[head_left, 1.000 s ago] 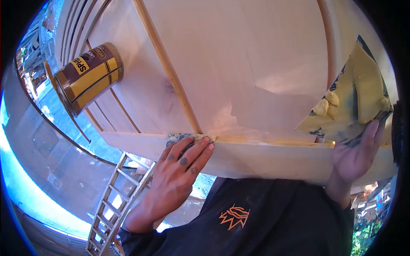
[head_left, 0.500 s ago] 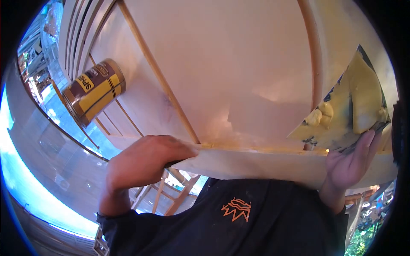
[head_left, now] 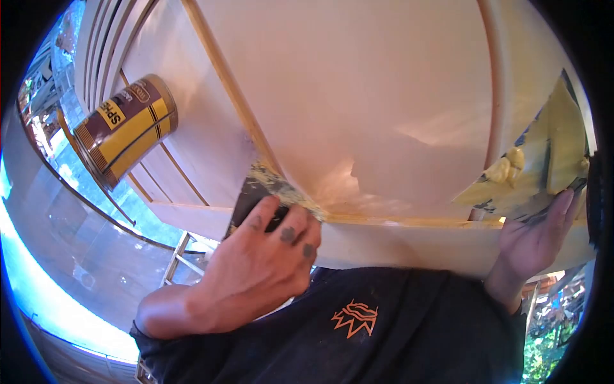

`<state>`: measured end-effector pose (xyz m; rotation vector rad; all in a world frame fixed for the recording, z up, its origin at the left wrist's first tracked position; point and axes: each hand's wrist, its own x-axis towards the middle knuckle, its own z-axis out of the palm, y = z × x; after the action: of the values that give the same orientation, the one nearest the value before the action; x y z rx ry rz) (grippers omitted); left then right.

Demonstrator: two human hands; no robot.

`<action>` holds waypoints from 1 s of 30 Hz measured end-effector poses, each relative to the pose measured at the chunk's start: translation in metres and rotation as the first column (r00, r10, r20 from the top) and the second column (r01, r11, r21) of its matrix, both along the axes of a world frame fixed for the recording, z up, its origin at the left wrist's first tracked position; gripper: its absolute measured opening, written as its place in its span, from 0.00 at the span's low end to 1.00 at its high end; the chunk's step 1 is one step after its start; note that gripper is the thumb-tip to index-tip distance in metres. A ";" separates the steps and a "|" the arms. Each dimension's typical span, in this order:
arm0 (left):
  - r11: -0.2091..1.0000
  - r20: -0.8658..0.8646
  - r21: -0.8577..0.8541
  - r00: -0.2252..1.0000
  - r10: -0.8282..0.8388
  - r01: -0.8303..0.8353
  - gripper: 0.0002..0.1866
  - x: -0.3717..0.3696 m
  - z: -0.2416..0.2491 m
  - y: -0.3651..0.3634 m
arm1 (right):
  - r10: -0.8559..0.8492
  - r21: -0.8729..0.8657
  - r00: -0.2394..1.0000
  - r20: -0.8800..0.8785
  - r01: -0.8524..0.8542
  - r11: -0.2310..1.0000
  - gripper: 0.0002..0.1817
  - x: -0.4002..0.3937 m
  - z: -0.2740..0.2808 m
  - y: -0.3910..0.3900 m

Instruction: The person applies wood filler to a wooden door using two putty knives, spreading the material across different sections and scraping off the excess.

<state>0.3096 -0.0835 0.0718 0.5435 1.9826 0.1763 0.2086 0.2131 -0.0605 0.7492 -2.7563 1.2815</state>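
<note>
My left hand (head_left: 262, 262) is closed around a dark, flat putty spreader (head_left: 259, 189) with yellowish putty smeared along its edge. The spreader's edge meets the pale panel (head_left: 345, 96) in the corner where a slanting wood strip (head_left: 224, 73) joins the bottom ledge (head_left: 409, 222). On the right, my right hand (head_left: 534, 240) supports a dark, roughly triangular plate (head_left: 543, 147) from below, fingers pressed against its lower edge. Thick yellow putty (head_left: 505, 168) coats the plate, with a lump near its left side.
A brown and yellow can (head_left: 128, 128) rests on the panel at the left, close to several curved slats (head_left: 105, 51). A second wood strip (head_left: 495, 83) runs down the panel's right side. Below left is part of a ladder (head_left: 178, 259).
My left hand has turned and shifted right and down, bringing the putty spreader into view against the strip's lower end. My right hand still holds the plate. The whole view has shifted slightly.
</note>
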 end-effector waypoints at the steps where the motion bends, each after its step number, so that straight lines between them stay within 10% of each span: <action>1: 1.000 0.028 -0.015 1.000 -0.006 0.006 0.18 0.002 0.001 -0.004 | -0.058 -0.079 0.993 0.102 0.066 0.995 0.24 0.001 0.002 -0.006; 4: 0.999 0.106 -0.027 0.994 -0.020 0.023 0.15 0.003 0.001 -0.014 | -0.094 -0.404 0.873 0.478 0.314 0.859 0.22 -0.003 0.001 -0.004; 10: 0.997 0.079 -0.073 0.997 -0.020 0.026 0.13 -0.003 0.008 -0.025 | -0.065 -0.512 0.651 0.757 0.651 0.561 0.24 -0.011 0.015 -0.026; 13: 0.977 -0.197 0.051 0.957 0.211 -0.205 0.18 0.000 0.018 -0.033 | -0.136 -0.498 0.668 0.732 0.660 0.562 0.25 -0.008 0.016 -0.027; 17: 0.811 -0.121 0.148 0.803 0.583 -0.566 0.23 0.023 0.016 -0.042 | -0.252 -0.451 0.736 0.629 0.609 0.652 0.24 -0.002 0.010 -0.016; 20: 0.729 -0.063 0.175 0.732 0.679 -0.662 0.25 0.036 0.008 -0.033 | 0.526 -0.826 0.637 0.564 0.439 0.354 0.24 -0.012 0.008 -0.007; 23: 0.724 -0.092 0.188 0.722 0.686 -0.663 0.25 0.040 0.004 -0.014 | -0.145 -0.501 0.675 0.723 0.657 0.563 0.25 -0.003 0.014 -0.015; 25: 0.783 -0.151 0.151 0.769 0.621 -0.603 0.23 0.039 0.004 -0.006 | 0.138 -0.610 0.643 0.753 0.604 0.513 0.24 -0.006 0.015 -0.018; 30: 0.949 -0.316 0.144 0.896 0.312 -0.280 0.17 0.027 0.003 0.003 | -0.108 -0.472 0.620 0.777 0.688 0.551 0.25 -0.006 0.015 -0.030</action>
<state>0.3367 -0.0807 0.0748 0.3418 2.3982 0.3908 0.2023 0.1827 -0.0459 -0.5916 -2.0476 2.6096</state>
